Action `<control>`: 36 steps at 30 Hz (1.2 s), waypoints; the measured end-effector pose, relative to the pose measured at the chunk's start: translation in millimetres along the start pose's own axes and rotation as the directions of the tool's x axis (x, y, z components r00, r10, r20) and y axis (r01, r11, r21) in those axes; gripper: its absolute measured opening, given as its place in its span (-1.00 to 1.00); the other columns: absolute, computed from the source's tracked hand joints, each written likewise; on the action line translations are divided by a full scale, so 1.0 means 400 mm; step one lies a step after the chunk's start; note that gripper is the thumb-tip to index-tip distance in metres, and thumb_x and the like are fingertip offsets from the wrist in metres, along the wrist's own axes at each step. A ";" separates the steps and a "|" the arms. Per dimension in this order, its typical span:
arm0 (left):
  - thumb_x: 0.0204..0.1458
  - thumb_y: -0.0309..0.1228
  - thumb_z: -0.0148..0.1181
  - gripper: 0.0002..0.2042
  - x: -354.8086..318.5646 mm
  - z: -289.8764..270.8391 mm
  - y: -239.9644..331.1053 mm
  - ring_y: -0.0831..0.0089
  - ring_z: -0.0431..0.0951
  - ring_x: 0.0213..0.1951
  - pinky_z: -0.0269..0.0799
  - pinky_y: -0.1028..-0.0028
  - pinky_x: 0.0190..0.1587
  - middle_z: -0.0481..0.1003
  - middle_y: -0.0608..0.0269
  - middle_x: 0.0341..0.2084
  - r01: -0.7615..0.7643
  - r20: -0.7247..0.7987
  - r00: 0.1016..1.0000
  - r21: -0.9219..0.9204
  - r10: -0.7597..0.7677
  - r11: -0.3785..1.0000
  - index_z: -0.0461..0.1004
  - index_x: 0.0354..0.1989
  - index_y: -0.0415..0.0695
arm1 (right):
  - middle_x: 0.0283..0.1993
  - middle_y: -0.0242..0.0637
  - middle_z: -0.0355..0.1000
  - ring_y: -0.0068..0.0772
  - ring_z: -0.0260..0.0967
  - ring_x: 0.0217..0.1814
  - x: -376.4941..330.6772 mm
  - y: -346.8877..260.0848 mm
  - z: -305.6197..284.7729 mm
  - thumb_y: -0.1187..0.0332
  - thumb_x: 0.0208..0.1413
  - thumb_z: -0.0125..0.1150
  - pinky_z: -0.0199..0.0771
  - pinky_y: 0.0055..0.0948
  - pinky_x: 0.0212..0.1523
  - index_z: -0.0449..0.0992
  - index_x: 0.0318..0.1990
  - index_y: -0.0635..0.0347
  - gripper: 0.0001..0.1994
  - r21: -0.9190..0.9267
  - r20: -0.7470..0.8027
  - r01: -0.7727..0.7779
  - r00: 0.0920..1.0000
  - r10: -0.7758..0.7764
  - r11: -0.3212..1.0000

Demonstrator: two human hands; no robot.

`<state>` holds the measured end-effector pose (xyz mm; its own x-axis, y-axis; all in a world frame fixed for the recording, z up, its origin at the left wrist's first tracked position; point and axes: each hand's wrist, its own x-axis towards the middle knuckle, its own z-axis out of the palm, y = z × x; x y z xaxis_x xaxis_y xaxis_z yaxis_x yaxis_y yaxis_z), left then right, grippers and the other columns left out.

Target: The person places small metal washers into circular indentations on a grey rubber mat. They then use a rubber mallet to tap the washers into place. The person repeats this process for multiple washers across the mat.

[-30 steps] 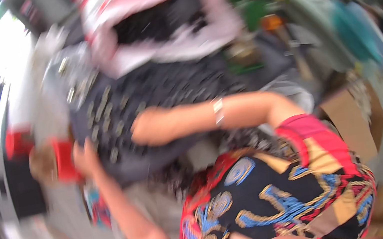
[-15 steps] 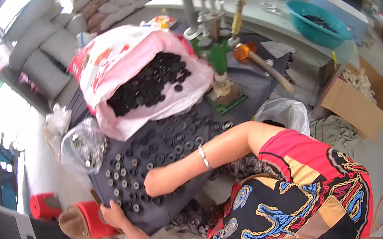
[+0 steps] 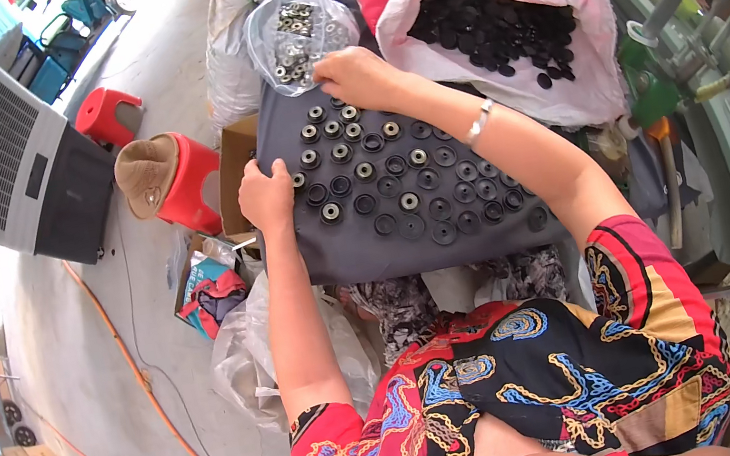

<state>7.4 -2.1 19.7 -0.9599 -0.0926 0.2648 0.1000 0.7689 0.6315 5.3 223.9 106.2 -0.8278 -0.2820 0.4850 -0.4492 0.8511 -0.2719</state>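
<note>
A dark grey board [image 3: 359, 248] is seen lying across the person's lap, covered with rows of small round black washers [image 3: 421, 189]; those toward ten o'clock carry shiny metal centres, while those toward four o'clock are plain black rings. The left hand [image 3: 266, 196] is laid on the board's nine o'clock edge, fingers curled loosely over the rim and closed on the board itself. The right hand [image 3: 359, 76] is placed at the board's twelve o'clock end, at the mouth of a clear plastic bag [image 3: 299, 36] filled with metal-centred pieces; its fingers are bunched, but whether a piece is pinched cannot be told. At one o'clock, a pink and white sack [image 3: 550, 62] heaped with black discs is shown. The board's right end is hidden by the right forearm. At nine o'clock, a red stool [image 3: 184, 186] is partly covered by a brown hat [image 3: 145, 173].
</note>
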 end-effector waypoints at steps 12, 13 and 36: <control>-0.05 -0.15 0.15 -0.51 0.012 0.004 -0.020 0.03 0.51 -0.07 0.38 0.22 -0.02 0.51 -0.12 -0.14 -0.003 0.096 0.995 0.022 0.001 1.000 0.45 -0.02 -0.26 | -0.30 -0.31 0.57 -0.26 0.52 -0.25 0.177 0.066 0.241 0.30 -0.09 0.17 0.39 -0.13 -0.34 0.63 -0.36 0.06 -0.84 -0.639 0.327 0.171 0.943 0.063 0.750; -0.06 -0.17 0.13 -0.53 0.016 0.009 -0.008 0.01 0.52 -0.10 0.38 0.20 -0.03 0.52 -0.12 -0.16 -0.020 0.090 0.996 0.026 0.018 0.999 0.45 -0.02 -0.24 | -0.27 -0.33 0.57 -0.24 0.51 -0.20 0.179 0.067 0.229 0.30 -0.09 0.20 0.38 -0.13 -0.26 0.64 -0.33 0.08 -0.82 -0.625 0.332 0.131 0.937 0.110 0.770; -0.10 -0.18 0.13 -0.53 0.001 0.009 -0.017 0.02 0.54 -0.13 0.41 0.19 -0.05 0.54 -0.10 -0.21 -0.004 -0.001 1.000 0.038 0.004 0.999 0.47 -0.04 -0.23 | -0.41 -0.15 0.51 -0.13 0.48 -0.34 0.027 0.001 0.017 0.31 -0.24 0.20 0.46 -0.25 -0.28 0.56 -0.38 0.20 -0.77 0.173 0.157 0.121 0.976 -0.148 0.978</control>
<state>5.4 -5.1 13.0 -0.9592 -0.0903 0.2680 0.0938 0.7925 0.6027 -5.9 218.3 105.7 -0.7944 -0.4710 0.3836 -0.5971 0.7214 -0.3509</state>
